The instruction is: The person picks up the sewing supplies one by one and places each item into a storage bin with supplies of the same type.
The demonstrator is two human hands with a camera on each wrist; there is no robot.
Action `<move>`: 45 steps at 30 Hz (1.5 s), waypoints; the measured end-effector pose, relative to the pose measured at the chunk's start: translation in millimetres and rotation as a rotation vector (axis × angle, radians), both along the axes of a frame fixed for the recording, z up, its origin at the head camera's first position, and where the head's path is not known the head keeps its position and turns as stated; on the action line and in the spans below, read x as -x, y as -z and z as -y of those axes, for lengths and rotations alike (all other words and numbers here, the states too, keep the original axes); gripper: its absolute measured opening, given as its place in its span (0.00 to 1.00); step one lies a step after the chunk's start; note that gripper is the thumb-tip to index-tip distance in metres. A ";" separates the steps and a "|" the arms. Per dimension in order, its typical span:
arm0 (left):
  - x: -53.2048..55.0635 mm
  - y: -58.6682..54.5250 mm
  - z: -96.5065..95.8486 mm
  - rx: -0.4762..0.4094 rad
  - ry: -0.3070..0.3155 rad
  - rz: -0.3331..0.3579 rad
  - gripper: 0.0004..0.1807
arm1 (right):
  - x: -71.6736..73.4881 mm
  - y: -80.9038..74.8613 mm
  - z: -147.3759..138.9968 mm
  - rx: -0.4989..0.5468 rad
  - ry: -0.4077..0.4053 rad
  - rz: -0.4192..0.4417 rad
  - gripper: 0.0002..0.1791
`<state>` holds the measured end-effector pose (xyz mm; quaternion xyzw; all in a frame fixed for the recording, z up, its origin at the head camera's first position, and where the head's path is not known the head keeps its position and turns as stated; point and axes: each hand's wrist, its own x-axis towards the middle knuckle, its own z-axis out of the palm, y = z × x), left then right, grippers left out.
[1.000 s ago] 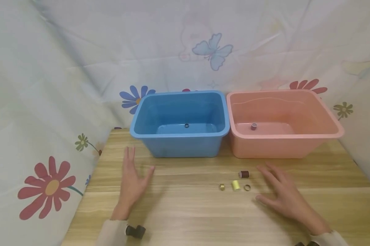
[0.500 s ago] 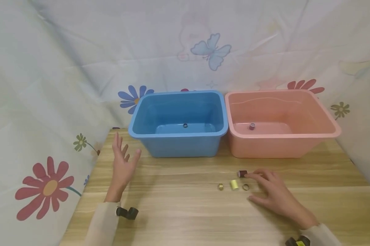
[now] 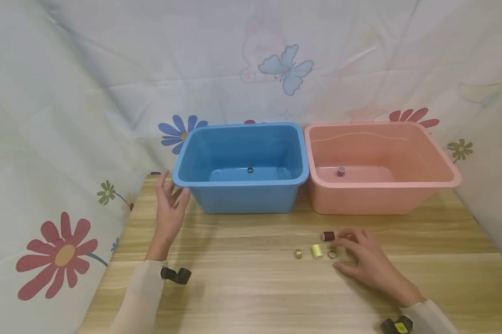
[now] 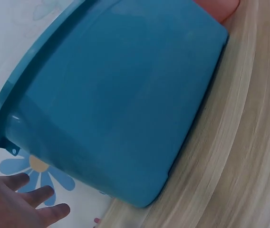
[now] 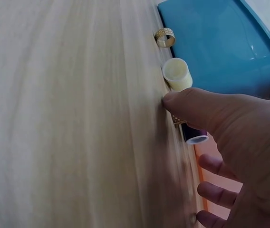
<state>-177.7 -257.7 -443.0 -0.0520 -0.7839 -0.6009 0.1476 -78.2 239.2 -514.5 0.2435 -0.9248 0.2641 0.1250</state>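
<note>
- Clutter worries me first: the right hand (image 3: pixel 368 262) is at a tight group of small things on the desk (image 3: pixel 251 292). The right gold ring (image 3: pixel 332 253) lies just left of the fingers, the yellow spool (image 3: pixel 317 251) just left of that ring, and the dark spool (image 3: pixel 328 236) just to its far side.
- If a pinch lands slightly off, I judge that the index finger could knock the dark spool, or the thumb could nudge the yellow one.
- Both spools lie on their sides, so a brush would probably set them rolling.
- The right gold ring is small and low; pinched by its edge, it might slip or skid toward the left gold ring (image 3: pixel 298 253).
- The left hand (image 3: pixel 169 213) is beside the left rim of the blue tub (image 3: pixel 242 199); a careless push there could, I think, shove it against the pink tub (image 3: pixel 368 202).
- My right grip is partly spread, thumb and index finger apart with nothing between them that I can see. I cannot tell whether a fingertip touches the ring.
- My left grip is loose, fingers parted, holding nothing; contact with the rim is unclear to me.
</note>
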 end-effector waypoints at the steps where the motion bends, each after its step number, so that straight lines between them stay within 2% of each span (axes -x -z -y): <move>1: 0.9 0.0 -0.5 -0.010 0.003 -0.002 0.40 | 0.1 0.3 0.5 0.006 0.002 -0.001 0.23; 12: 4.7 -1.6 -4.4 -0.066 -0.010 -0.034 0.33 | 4.3 7.2 2.9 0.059 0.003 -0.066 0.18; 18: 9.0 -1.2 -7.8 -0.072 0.014 -0.025 0.34 | 5.2 11.3 2.4 0.067 0.018 -0.070 0.17; 21: 10.0 -0.4 -8.9 -0.101 0.026 -0.025 0.34 | 6.1 11.8 2.3 0.073 0.023 -0.066 0.16; 28: 10.3 1.7 -10.0 -0.123 0.030 -0.030 0.33 | 7.2 11.5 1.8 0.098 0.022 -0.067 0.16; 31: 6.6 -4.6 -13.7 -0.136 0.035 -0.026 0.34 | 7.1 11.7 1.7 0.097 0.024 -0.070 0.16; 36: 8.6 -2.1 -16.4 -0.143 0.017 -0.031 0.34 | 7.0 12.7 -0.3 0.100 0.023 -0.063 0.17; 38: 12.7 5.3 -14.5 -0.135 0.003 -0.032 0.33 | 6.7 12.6 -1.3 0.108 0.018 -0.056 0.17; 39: 12.6 5.5 -14.8 -0.131 0.002 -0.028 0.33 | 6.4 12.4 -1.6 0.113 0.013 -0.054 0.18; 45: 12.7 8.2 -13.7 -0.117 -0.014 -0.002 0.34 | 6.3 3.7 -2.5 0.178 -0.022 -0.040 0.20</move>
